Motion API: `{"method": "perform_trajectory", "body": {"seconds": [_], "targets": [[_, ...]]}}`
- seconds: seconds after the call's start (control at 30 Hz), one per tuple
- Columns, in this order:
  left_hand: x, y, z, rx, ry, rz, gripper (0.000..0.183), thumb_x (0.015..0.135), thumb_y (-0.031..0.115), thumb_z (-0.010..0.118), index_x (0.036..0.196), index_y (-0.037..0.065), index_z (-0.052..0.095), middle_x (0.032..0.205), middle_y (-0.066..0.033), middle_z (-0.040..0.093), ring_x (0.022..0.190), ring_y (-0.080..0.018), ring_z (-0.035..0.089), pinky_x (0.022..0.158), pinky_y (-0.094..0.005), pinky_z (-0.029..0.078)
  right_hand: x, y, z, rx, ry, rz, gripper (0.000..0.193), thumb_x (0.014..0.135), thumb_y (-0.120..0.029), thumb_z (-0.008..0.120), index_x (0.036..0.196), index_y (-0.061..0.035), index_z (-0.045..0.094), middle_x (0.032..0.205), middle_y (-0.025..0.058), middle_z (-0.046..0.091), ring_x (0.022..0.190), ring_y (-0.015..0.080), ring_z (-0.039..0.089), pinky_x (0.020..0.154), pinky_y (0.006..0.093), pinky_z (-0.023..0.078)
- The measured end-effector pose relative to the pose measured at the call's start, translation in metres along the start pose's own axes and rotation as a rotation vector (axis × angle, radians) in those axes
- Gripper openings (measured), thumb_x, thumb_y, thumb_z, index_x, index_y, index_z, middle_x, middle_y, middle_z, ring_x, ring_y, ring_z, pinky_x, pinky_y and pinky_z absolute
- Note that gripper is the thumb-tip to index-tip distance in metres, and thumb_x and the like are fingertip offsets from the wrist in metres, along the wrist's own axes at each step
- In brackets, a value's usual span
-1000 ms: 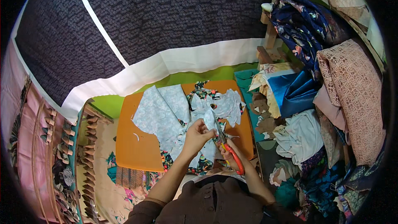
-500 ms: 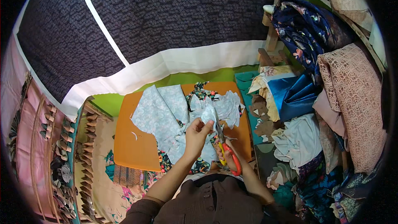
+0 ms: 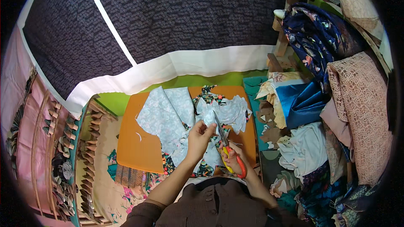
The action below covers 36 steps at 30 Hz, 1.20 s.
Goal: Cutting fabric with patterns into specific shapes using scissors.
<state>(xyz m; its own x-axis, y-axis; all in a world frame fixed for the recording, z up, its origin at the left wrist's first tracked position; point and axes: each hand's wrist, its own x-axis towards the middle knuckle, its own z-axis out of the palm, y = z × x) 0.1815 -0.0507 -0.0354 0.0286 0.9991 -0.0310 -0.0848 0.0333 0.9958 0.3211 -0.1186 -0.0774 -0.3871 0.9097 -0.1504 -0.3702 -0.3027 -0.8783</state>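
Observation:
My left hand (image 3: 199,139) pinches a small pale piece of fabric (image 3: 209,118) between thumb and fingers, above the orange table. In my right hand (image 3: 234,155) are scissors (image 3: 240,167) with red and yellow handles. Their blades point up and away from me, with the tips beside the pinched piece. Under my hands lies pale, faintly patterned fabric (image 3: 162,111) with its dark floral side showing at some edges. A heap of cut pale pieces (image 3: 232,111) lies just beyond the scissors.
The orange table (image 3: 139,153) carries a thin scrap at its left. Folded fabrics, among them a shiny blue cloth (image 3: 302,103) and a peach lace cloth (image 3: 357,109), crowd the right side. Racks of leaf-shaped pieces (image 3: 86,164) stand at left. A dark patterned cloth (image 3: 181,17) hangs behind.
The scissor blades have tilted slightly and their tips sit lower against the piece. My left hand keeps its pinch. The whole view has shifted slightly.

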Motion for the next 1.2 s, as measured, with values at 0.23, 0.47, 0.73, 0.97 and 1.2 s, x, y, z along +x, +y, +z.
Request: {"method": "perform_trajectory", "body": {"seconds": [0.23, 0.47, 0.73, 0.97, 1.2], "targets": [[-0.002, -0.005, -0.007, 0.075, -0.118, -0.014, 0.026, 0.079, 0.017, 0.06, 0.065, 0.002, 0.044, 0.058, -0.0004, 0.048, 0.055, -0.007, 0.051, 0.052, -0.021, 0.043, 0.006, 0.014, 0.001, -0.14, 0.064, -0.173, 0.073, 0.07, -0.068, 0.042, 0.107, -0.0062, 0.037, 0.075, -0.0009, 0.036, 0.061, 0.0043, 0.032, 0.051, 0.0159, 0.03], [-0.002, 0.003, -0.014, 0.043, -0.115, -0.056, 0.021, 0.079, 0.017, 0.059, 0.071, 0.001, 0.049, 0.062, -0.0016, 0.052, 0.058, -0.0074, 0.052, 0.055, -0.0206, 0.044, 0.009, 0.006, 0.001, -0.042, -0.006, -0.039, 0.067, 0.069, -0.066, 0.046, 0.101, -0.0079, 0.04, 0.071, -0.0026, 0.036, 0.055, 0.0022, 0.033, 0.047, 0.0144, 0.029], [0.003, 0.006, -0.005, -0.261, 0.021, -0.176, 0.016, 0.081, 0.016, 0.058, 0.085, 0.002, 0.053, 0.067, 0.003, 0.048, 0.059, -0.0026, 0.041, 0.053, -0.0173, 0.033, 0.004, 0.0, 0.002, -0.096, 0.1, 0.01, 0.064, 0.069, -0.065, 0.048, 0.1, -0.0089, 0.042, 0.069, -0.0034, 0.035, 0.054, 0.0023, 0.034, 0.045, 0.0145, 0.026], [0.0, 0.001, 0.011, -0.163, 0.005, -0.007, 0.013, 0.078, 0.015, 0.061, 0.079, 0.004, 0.054, 0.067, 0.0051, 0.049, 0.055, -0.0008, 0.038, 0.048, -0.0166, 0.029, -0.002, 0.009, -0.005, -0.137, 0.064, -0.111, 0.071, 0.075, -0.063, 0.042, 0.107, -0.0003, 0.039, 0.081, 0.0013, 0.039, 0.067, 0.0092, 0.038, 0.058, 0.0216, 0.034], [0.003, -0.003, 0.015, -0.23, -0.004, -0.053, 0.014, 0.078, 0.013, 0.061, 0.084, 0.003, 0.052, 0.069, 0.0039, 0.052, 0.057, -0.0009, 0.042, 0.05, -0.0156, 0.031, -0.002, 0.008, -0.003, -0.117, 0.159, -0.1, 0.066, 0.075, -0.061, 0.043, 0.104, -0.0015, 0.041, 0.076, -0.0013, 0.039, 0.063, 0.005, 0.035, 0.053, 0.0173, 0.03]]}}
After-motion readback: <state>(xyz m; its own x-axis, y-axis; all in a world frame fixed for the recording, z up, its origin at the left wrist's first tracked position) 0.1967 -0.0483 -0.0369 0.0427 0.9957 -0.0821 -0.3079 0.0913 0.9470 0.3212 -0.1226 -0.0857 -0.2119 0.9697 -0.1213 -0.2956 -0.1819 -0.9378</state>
